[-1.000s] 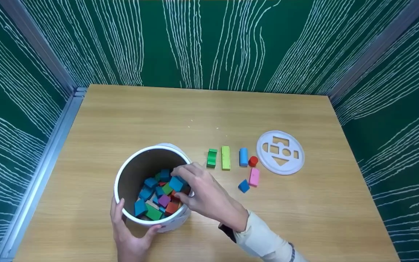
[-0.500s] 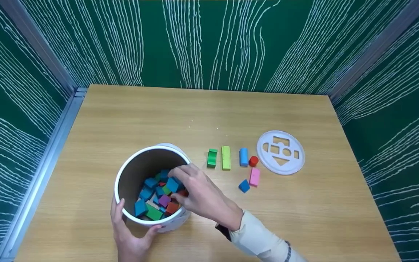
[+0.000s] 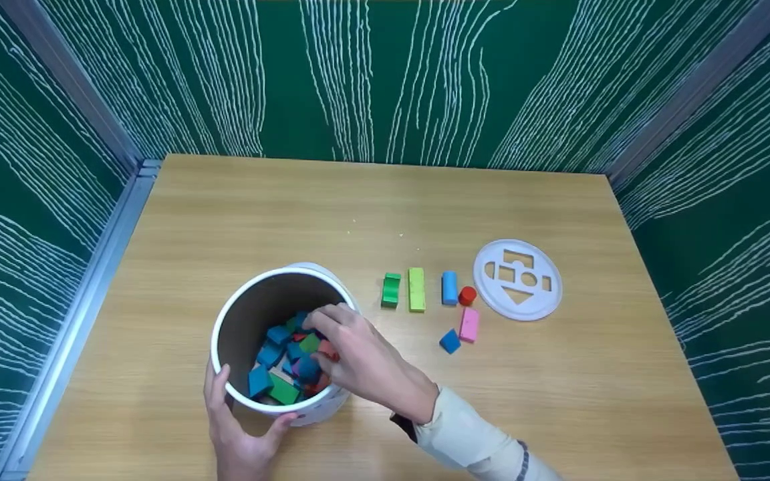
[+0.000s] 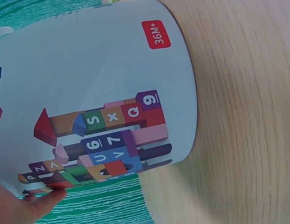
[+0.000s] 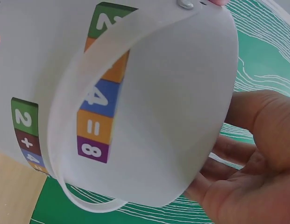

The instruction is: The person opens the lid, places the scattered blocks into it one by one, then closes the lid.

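My left hand (image 3: 241, 427) grips the white bucket (image 3: 219, 314) at its near-left rim, thumb on the near side. The bucket leans and its mouth faces up toward the head view. Inside lie several wooden blocks, among them a green block (image 3: 283, 389) and a blue block (image 3: 259, 382). My right hand (image 3: 365, 357) reaches in over the right rim with curled fingers among the blocks. A red-orange block (image 3: 329, 349) shows between its thumb and fingers; I cannot tell whether it is pinched. In the right wrist view the bucket's wall hides the fingertips.
Right of the bucket lie a green curved block (image 3: 390, 291), a lime block (image 3: 416, 290), a blue cylinder (image 3: 449, 288), a red cylinder (image 3: 467, 296), a pink block (image 3: 469, 325) and a blue triangular block (image 3: 450, 341). Beyond them is a white lid (image 3: 492, 297) with shaped holes.
My right hand has shifted slightly left and deeper into the bucket. The blue block by its fingers has moved toward the near side, baring the red-orange one. My left hand keeps its place.
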The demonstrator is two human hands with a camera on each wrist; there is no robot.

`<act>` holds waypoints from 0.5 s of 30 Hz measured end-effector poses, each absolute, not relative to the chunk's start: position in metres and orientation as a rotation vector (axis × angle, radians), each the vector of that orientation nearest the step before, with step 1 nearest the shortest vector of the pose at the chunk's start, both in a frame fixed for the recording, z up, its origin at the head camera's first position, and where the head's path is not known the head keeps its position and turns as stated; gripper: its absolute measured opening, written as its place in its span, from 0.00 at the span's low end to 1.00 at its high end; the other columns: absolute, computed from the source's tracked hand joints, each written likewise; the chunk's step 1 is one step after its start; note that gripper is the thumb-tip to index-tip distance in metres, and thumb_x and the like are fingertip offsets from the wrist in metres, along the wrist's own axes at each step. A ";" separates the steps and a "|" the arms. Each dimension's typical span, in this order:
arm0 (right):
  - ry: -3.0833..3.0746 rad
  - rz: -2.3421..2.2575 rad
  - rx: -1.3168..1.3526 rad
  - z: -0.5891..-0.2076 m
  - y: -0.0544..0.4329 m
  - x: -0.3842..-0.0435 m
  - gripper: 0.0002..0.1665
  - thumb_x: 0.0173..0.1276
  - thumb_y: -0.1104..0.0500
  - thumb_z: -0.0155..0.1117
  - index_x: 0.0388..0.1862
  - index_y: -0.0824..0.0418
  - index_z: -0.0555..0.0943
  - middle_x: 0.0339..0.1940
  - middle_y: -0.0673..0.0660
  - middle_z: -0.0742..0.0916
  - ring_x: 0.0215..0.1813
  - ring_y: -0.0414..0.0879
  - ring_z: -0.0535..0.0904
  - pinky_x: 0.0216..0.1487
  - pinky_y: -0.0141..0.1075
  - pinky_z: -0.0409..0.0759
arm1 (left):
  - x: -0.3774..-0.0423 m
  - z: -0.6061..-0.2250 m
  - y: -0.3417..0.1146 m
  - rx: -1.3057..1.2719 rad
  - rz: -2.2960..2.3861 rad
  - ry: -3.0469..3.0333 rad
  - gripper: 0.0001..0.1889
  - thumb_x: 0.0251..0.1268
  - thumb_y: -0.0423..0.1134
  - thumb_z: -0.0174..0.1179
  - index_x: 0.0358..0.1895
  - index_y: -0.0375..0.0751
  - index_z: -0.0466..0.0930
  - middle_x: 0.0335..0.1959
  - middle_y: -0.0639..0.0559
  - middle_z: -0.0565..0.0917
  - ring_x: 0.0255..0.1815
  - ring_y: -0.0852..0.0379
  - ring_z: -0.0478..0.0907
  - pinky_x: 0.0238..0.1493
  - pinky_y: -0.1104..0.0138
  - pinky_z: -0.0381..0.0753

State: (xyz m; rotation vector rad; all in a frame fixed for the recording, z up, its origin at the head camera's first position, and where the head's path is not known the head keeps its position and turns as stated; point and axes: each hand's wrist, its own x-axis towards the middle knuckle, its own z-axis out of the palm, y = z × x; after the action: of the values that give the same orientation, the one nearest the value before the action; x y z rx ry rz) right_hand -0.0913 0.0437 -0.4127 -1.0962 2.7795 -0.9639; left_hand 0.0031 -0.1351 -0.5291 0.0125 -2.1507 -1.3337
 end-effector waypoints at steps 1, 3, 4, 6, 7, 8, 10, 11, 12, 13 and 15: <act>2.777 -0.971 -1.100 -0.413 0.044 -0.091 0.21 0.56 0.63 0.72 0.49 0.61 0.79 0.51 0.56 0.81 0.52 0.46 0.76 0.53 0.34 0.79 | 0.003 -0.529 -0.135 0.024 -1.337 -2.158 0.53 0.41 0.43 0.77 0.70 0.36 0.51 0.74 0.44 0.51 0.71 0.51 0.52 0.67 0.74 0.59; 2.768 -0.979 -1.097 -0.413 0.044 -0.091 0.21 0.56 0.63 0.72 0.49 0.60 0.79 0.51 0.55 0.81 0.52 0.46 0.76 0.52 0.33 0.79 | 0.004 -0.528 -0.134 0.064 -1.345 -2.184 0.54 0.41 0.41 0.77 0.71 0.37 0.51 0.75 0.47 0.50 0.71 0.51 0.51 0.67 0.73 0.59; 2.765 -0.981 -1.091 -0.412 0.044 -0.091 0.21 0.56 0.63 0.72 0.50 0.60 0.79 0.51 0.55 0.81 0.52 0.46 0.76 0.51 0.33 0.79 | 0.004 -0.528 -0.134 0.089 -1.349 -2.200 0.54 0.41 0.40 0.77 0.71 0.37 0.51 0.75 0.49 0.50 0.72 0.51 0.51 0.68 0.72 0.58; 2.755 -0.991 -1.082 -0.412 0.045 -0.091 0.21 0.56 0.63 0.72 0.50 0.59 0.79 0.51 0.55 0.81 0.52 0.46 0.76 0.50 0.32 0.80 | 0.005 -0.526 -0.134 0.132 -1.359 -2.229 0.54 0.42 0.39 0.77 0.71 0.39 0.50 0.75 0.52 0.49 0.72 0.51 0.50 0.68 0.71 0.58; 2.751 -1.000 -1.080 -0.411 0.046 -0.091 0.21 0.56 0.63 0.72 0.50 0.59 0.79 0.51 0.54 0.81 0.53 0.45 0.76 0.50 0.32 0.80 | 0.005 -0.526 -0.133 0.145 -1.362 -2.238 0.54 0.42 0.39 0.77 0.71 0.39 0.50 0.75 0.52 0.48 0.72 0.51 0.50 0.68 0.70 0.58; 2.749 -1.009 -1.078 -0.411 0.046 -0.091 0.21 0.56 0.63 0.72 0.50 0.59 0.79 0.51 0.54 0.81 0.52 0.45 0.75 0.50 0.31 0.80 | 0.005 -0.525 -0.133 0.157 -1.364 -2.245 0.53 0.42 0.39 0.77 0.72 0.39 0.50 0.75 0.52 0.48 0.72 0.50 0.50 0.68 0.70 0.59; 2.746 -1.029 -1.079 -0.410 0.047 -0.091 0.21 0.56 0.63 0.72 0.49 0.59 0.79 0.51 0.54 0.81 0.53 0.45 0.75 0.49 0.31 0.80 | 0.005 -0.524 -0.133 0.170 -1.365 -2.254 0.53 0.43 0.39 0.76 0.72 0.39 0.50 0.76 0.52 0.48 0.72 0.50 0.50 0.68 0.69 0.58; 2.748 -1.038 -1.080 -0.409 0.048 -0.090 0.21 0.56 0.63 0.72 0.49 0.58 0.79 0.51 0.54 0.81 0.53 0.45 0.75 0.49 0.31 0.80 | 0.005 -0.524 -0.132 0.174 -1.365 -2.255 0.53 0.43 0.39 0.76 0.72 0.40 0.50 0.76 0.52 0.48 0.72 0.50 0.50 0.68 0.69 0.58; 2.750 -1.045 -1.083 -0.409 0.048 -0.090 0.21 0.56 0.63 0.72 0.49 0.58 0.79 0.50 0.53 0.81 0.53 0.44 0.75 0.48 0.30 0.80 | 0.005 -0.524 -0.132 0.178 -1.364 -2.257 0.53 0.43 0.39 0.76 0.72 0.40 0.50 0.76 0.52 0.48 0.72 0.50 0.50 0.68 0.69 0.58; 2.751 -1.055 -1.086 -0.408 0.049 -0.090 0.21 0.56 0.63 0.72 0.49 0.58 0.79 0.50 0.53 0.81 0.53 0.44 0.75 0.48 0.30 0.80 | 0.006 -0.524 -0.132 0.181 -1.362 -2.257 0.53 0.43 0.38 0.76 0.72 0.40 0.50 0.75 0.52 0.48 0.72 0.50 0.50 0.69 0.68 0.59; 2.754 -1.071 -1.089 -0.407 0.051 -0.089 0.20 0.56 0.63 0.72 0.48 0.58 0.79 0.50 0.53 0.81 0.53 0.44 0.75 0.48 0.30 0.80 | 0.006 -0.523 -0.132 0.181 -1.354 -2.259 0.53 0.43 0.38 0.76 0.72 0.41 0.50 0.75 0.50 0.48 0.71 0.49 0.51 0.69 0.62 0.60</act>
State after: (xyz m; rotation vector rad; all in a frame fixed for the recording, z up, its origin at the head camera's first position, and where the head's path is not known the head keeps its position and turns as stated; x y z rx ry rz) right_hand -0.0894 0.0506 -0.4070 -1.0892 2.7537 -1.0710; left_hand 0.0055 -0.1322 -0.5234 0.1808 -2.2592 -1.3540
